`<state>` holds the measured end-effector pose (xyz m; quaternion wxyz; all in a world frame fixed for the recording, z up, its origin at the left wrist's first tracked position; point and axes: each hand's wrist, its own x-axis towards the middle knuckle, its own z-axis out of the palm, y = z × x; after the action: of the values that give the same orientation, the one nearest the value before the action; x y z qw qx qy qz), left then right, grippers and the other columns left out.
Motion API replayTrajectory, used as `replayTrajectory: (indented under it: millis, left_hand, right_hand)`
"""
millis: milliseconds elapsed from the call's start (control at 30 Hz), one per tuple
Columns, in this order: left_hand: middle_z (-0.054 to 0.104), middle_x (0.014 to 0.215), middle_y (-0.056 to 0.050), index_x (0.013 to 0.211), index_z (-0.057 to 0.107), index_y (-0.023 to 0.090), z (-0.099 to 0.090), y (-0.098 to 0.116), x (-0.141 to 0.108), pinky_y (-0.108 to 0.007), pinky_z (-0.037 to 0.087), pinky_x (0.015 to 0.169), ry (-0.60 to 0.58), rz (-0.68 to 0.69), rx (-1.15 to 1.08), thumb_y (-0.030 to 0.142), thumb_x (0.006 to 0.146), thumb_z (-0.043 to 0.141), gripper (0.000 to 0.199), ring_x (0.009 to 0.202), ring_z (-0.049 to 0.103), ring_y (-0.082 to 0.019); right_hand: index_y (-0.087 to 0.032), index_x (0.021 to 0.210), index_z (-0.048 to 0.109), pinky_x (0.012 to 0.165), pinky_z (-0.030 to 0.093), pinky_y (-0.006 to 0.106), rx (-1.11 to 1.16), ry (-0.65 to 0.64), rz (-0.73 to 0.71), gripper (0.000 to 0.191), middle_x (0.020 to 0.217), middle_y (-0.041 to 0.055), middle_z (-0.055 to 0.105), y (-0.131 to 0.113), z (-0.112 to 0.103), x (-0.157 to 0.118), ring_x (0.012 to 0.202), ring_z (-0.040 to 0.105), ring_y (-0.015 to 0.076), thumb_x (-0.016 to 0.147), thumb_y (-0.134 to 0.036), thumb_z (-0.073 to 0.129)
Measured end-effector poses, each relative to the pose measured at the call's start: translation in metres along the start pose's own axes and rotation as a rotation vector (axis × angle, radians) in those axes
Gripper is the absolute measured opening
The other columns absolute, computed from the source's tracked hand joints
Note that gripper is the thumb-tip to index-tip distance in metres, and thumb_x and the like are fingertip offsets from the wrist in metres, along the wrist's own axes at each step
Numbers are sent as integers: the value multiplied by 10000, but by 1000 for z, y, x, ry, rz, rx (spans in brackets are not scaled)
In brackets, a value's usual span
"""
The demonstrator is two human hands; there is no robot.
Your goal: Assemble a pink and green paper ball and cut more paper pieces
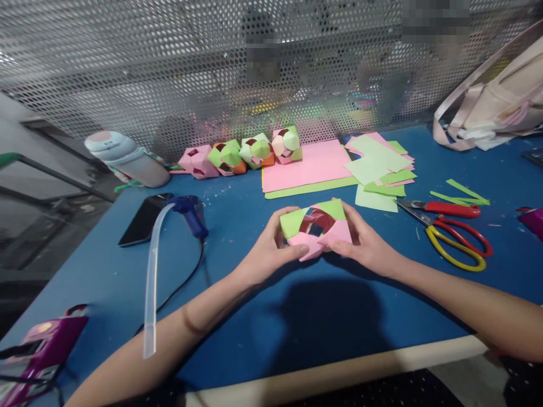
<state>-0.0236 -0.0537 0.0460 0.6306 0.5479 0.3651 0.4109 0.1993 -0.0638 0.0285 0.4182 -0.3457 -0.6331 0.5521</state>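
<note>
A folded paper shape in pink and green, with a round opening in its middle, is held just above the blue table. My left hand grips its left side, thumb on the pink front. On the right side my right hand closes round it, its thumb also against the pink part. The fingers behind the paper are partly hidden. Several finished paper shapes in pink, green and orange stand in a row behind, near the mesh panel.
Pink sheets and loose green pieces lie at the back. Scissors, red-handled pliers and green strips are at right. A glue gun with glue stick, a phone and a bottle are at left.
</note>
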Motion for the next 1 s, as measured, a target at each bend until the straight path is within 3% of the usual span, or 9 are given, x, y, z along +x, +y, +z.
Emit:
replayTrajectory:
  millis: [467, 633, 1000]
  left_hand:
    - [579, 1289, -67, 1269, 439, 279, -3, -8, 1, -352, 480, 926, -28, 25, -10, 238, 719, 808, 664, 1136, 574, -236]
    - [573, 1294, -80, 1285, 419, 259, -2, -8, 2, -361, 463, 967, -54, 48, -21, 203, 737, 796, 668, 1164, 560, -227]
    - [556, 1314, -90, 1323, 401, 271, -1, -12, 0, -375, 498, 939, -45, 43, 7, 201, 678, 838, 782, 1159, 572, -255]
  right_hand:
    - [-286, 1554, 103, 1122, 380, 501, 51, -21, 21, 894, 1563, 109, 327, -2, -1, 0, 1385, 401, 301, 865, -401, 661]
    - [-297, 1547, 130, 1170, 294, 501, 6, -39, 21, 871, 1584, 86, 293, -2, -3, 0, 1416, 351, 282, 869, -386, 669]
    - [-295, 1548, 155, 1166, 292, 480, -40, 51, 56, 849, 1556, 55, 340, -7, 1, 0, 1373, 397, 267, 849, -255, 637]
